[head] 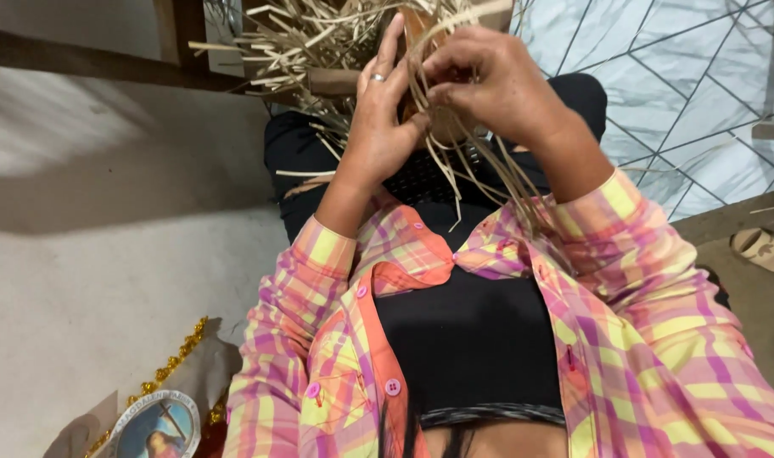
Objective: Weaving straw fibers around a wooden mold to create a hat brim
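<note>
Here, both left hand (377, 127) and right hand (489, 80) pinching flat, dry straw strips (480, 161).

Light is soft and even here, fairly bright, seemingly falling from the upper left. A broad grey shadow band crosses the pale wall (107, 187) on the left. The tiled floor (701, 76) at upper right shines with a cool, washed-out glare. The plaid shirt (659, 339) reads sharp and vivid. The straw strips (311, 38) up top go slightly soft. Lines bend near the edges: wide-lens distortion. The bottom left corner sits dimmer.
</note>
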